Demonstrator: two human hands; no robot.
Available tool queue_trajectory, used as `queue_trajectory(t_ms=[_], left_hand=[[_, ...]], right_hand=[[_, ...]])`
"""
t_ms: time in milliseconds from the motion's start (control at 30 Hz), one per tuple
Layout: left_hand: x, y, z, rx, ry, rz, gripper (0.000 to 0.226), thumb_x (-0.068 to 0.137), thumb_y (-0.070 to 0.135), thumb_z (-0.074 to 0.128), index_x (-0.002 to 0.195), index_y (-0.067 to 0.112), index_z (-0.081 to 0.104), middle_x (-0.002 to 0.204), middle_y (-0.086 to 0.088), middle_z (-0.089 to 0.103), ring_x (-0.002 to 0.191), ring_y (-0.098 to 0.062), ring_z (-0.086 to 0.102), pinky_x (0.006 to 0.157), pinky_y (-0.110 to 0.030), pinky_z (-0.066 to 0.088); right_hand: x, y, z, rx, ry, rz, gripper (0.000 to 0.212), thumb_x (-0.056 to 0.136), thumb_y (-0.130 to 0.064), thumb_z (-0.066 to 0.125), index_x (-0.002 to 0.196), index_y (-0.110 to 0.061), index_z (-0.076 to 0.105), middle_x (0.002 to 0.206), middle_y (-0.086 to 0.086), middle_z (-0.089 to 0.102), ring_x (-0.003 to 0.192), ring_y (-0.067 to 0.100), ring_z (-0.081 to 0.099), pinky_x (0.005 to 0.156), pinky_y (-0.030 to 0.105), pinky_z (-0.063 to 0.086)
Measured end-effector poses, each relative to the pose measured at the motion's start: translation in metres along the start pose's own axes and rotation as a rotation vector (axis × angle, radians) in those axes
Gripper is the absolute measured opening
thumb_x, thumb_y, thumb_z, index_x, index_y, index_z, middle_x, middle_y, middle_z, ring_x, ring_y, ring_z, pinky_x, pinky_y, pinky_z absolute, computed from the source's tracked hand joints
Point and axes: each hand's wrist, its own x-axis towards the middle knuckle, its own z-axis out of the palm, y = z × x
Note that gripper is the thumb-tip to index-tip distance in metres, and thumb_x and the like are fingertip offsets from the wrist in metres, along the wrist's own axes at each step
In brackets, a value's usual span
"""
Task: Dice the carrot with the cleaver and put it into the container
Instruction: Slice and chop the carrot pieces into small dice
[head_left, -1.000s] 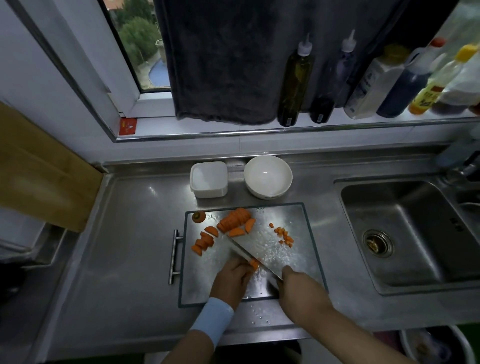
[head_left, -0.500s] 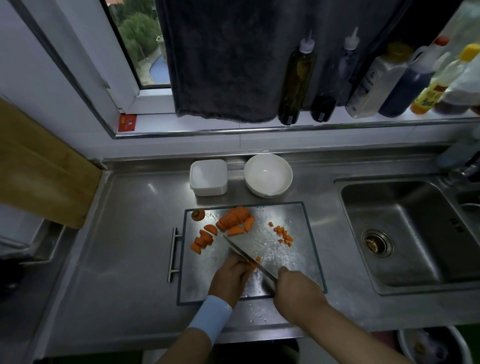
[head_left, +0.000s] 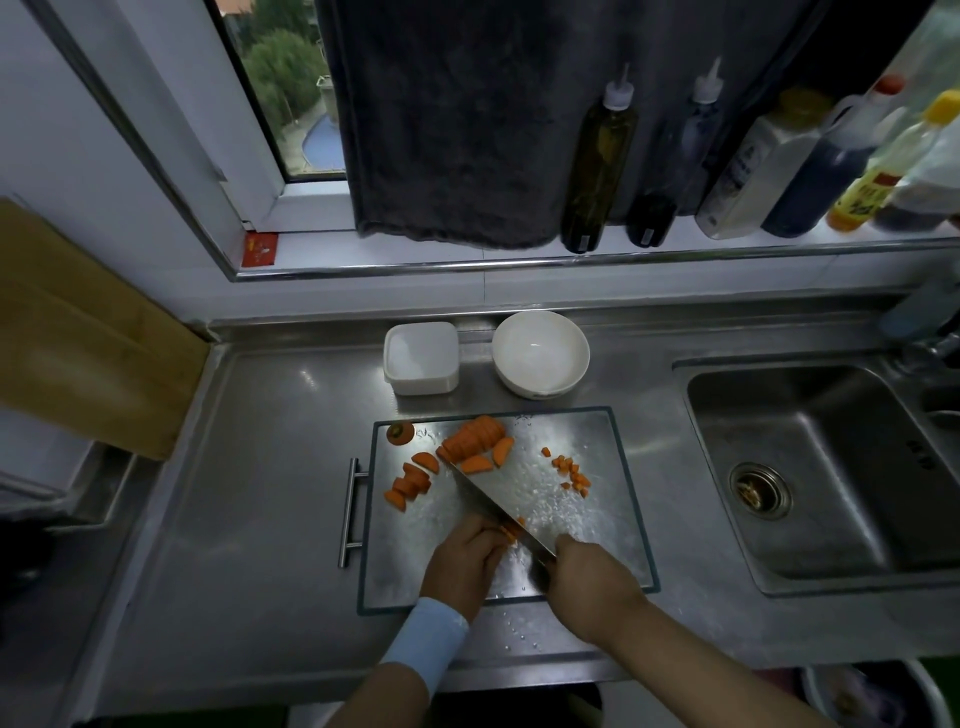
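Note:
On the steel cutting board (head_left: 613, 545) my right hand (head_left: 589, 584) grips the cleaver (head_left: 498, 501) by its handle, blade edge down across the board. My left hand (head_left: 465, 558) holds a small carrot piece (head_left: 511, 531) against the blade with curled fingers. A sliced carrot chunk (head_left: 472, 439) lies at the board's far side, half-round slices (head_left: 410, 483) to the left, small dice (head_left: 571, 470) to the right, the stem end (head_left: 400, 433) in the far left corner. A white square container (head_left: 421, 358) and a white bowl (head_left: 540, 353) stand behind the board.
A steel sink (head_left: 831, 467) lies to the right. Bottles (head_left: 597, 161) line the window sill under a dark hanging towel (head_left: 457, 119). A wooden board (head_left: 78, 332) leans at the left. The cutting board's handle (head_left: 350, 512) sticks out left.
The cleaver and both hands stay in nearly the same spot over the small carrot piece; the blade has shifted slightly along it. The other carrot pieces have not moved.

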Motion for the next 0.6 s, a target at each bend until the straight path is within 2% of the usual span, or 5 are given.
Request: queue_trajectory(t_ms=[100, 267, 367, 500, 600], left_hand=[[0.002, 0.002, -0.001, -0.006, 0.007, 0.003, 0.007, 0.085, 0.014, 0.065, 0.086, 0.013, 0.072, 0.099, 0.001, 0.064, 0.086, -0.006, 0.057, 0.085, -0.003, 0.038], [0.002, 0.002, -0.002, -0.032, 0.004, -0.022, 0.01, 0.083, 0.014, 0.067, 0.089, 0.012, 0.074, 0.099, -0.002, 0.068, 0.088, -0.007, 0.059, 0.089, 0.0, 0.034], [0.002, 0.0, -0.001, -0.019, -0.006, -0.025, 0.012, 0.084, 0.016, 0.065, 0.09, 0.013, 0.075, 0.1, -0.002, 0.068, 0.088, -0.008, 0.06, 0.09, -0.001, 0.035], [0.001, -0.001, 0.001, -0.021, -0.004, -0.042, 0.018, 0.087, 0.022, 0.06, 0.092, 0.013, 0.075, 0.102, 0.0, 0.068, 0.09, -0.01, 0.063, 0.09, -0.006, 0.04], [0.002, 0.001, 0.0, -0.038, -0.001, -0.044, 0.011, 0.083, 0.011, 0.069, 0.092, 0.013, 0.074, 0.101, -0.001, 0.068, 0.09, -0.008, 0.062, 0.09, -0.003, 0.038]], right_hand=[[-0.008, 0.001, -0.006, -0.017, 0.029, 0.005, 0.011, 0.094, -0.025, 0.051, 0.086, -0.023, 0.044, 0.09, 0.001, 0.064, 0.074, 0.019, 0.058, 0.06, 0.025, 0.038], [-0.023, -0.01, -0.015, -0.027, 0.054, -0.013, 0.007, 0.094, -0.016, 0.046, 0.09, -0.02, 0.043, 0.095, 0.005, 0.066, 0.072, 0.021, 0.055, 0.064, 0.028, 0.04], [-0.029, -0.016, -0.016, -0.027, 0.055, -0.009, 0.008, 0.095, -0.016, 0.045, 0.091, -0.021, 0.04, 0.097, 0.005, 0.066, 0.083, 0.025, 0.065, 0.066, 0.028, 0.039], [-0.035, -0.018, -0.018, -0.031, 0.032, 0.023, 0.008, 0.095, -0.016, 0.045, 0.092, -0.022, 0.04, 0.103, 0.005, 0.067, 0.093, 0.026, 0.067, 0.069, 0.027, 0.041], [-0.036, -0.019, -0.02, -0.028, 0.002, 0.044, 0.011, 0.094, -0.013, 0.048, 0.093, -0.021, 0.041, 0.106, 0.005, 0.066, 0.095, 0.025, 0.066, 0.072, 0.026, 0.042]])
